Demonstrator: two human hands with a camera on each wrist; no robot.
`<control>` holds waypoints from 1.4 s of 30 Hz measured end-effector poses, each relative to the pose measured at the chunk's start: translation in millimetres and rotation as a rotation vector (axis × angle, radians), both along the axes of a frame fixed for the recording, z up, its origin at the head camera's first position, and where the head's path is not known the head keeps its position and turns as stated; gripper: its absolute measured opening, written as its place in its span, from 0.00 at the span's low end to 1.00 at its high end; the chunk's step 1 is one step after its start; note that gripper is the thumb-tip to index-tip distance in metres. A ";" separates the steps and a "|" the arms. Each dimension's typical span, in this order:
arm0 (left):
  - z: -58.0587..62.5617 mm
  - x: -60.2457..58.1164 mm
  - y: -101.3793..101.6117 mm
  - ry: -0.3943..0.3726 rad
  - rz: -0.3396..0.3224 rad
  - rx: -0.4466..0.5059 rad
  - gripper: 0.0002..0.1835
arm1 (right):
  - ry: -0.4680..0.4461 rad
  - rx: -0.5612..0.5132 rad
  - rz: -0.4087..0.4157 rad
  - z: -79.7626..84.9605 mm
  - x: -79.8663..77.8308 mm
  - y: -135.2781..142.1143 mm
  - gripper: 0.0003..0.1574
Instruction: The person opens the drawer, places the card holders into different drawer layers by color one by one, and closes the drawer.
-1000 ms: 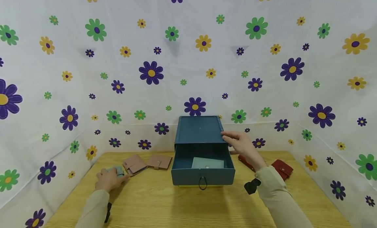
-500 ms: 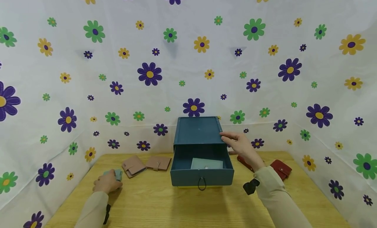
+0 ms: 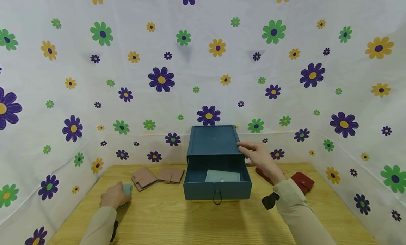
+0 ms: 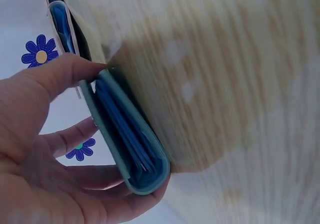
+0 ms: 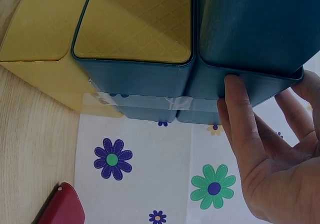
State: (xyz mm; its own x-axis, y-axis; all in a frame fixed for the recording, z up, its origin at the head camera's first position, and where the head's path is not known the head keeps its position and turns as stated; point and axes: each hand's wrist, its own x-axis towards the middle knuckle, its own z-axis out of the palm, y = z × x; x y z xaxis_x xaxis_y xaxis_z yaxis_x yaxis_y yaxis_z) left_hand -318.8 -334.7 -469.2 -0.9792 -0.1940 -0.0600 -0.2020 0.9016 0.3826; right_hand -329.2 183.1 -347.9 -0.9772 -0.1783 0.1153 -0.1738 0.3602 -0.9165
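Note:
My left hand [image 3: 112,196] grips a mint-green folding wallet [image 3: 128,189] over the left part of the table. In the left wrist view the wallet [image 4: 120,129] stands on edge, thumb at one end and fingers round the other, blue inner sleeves showing. My right hand [image 3: 258,157] touches the right side of a dark teal drawer box [image 3: 214,140], fingers fairly straight against its wall and top edge. The top drawer [image 3: 203,191] is pulled out, a loop hanging from its front. Inside it lies a pale mint wallet [image 3: 223,175].
Two pink wallets [image 3: 144,178] lie on the wooden table [image 3: 158,217], left of the box. To its right are two red wallets [image 3: 302,182], one partly behind my right arm. Yellow drawer units [image 5: 135,23] show beneath the open drawer, joined with clear tape [image 5: 145,102].
My left hand has drawn slightly left with the mint-green wallet and turned it, so more of it shows on the hand's right side. The right hand stays against the box.

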 end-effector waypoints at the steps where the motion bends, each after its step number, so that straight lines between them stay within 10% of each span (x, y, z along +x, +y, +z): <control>1: 0.2 -0.1 -0.5 -0.011 0.007 -0.003 0.39 | -0.002 -0.003 0.002 -0.6 0.1 0.1 0.27; 12: 4.3 -2.4 -4.3 0.025 0.068 0.083 0.26 | -0.003 -0.003 -0.016 -3.1 0.7 3.9 0.26; 42: 18.0 10.8 10.7 0.245 0.089 0.188 0.29 | -0.004 -0.003 -0.010 0.6 -3.1 -0.4 0.26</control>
State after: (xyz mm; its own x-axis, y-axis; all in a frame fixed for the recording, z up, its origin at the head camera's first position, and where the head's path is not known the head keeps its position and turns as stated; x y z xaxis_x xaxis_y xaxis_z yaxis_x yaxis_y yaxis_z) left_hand -308.1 -324.0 -451.2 -0.9485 -0.2878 0.1325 -0.1585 0.7932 0.5880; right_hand -332.3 182.8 -347.3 -0.9795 -0.1679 0.1114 -0.1661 0.3593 -0.9183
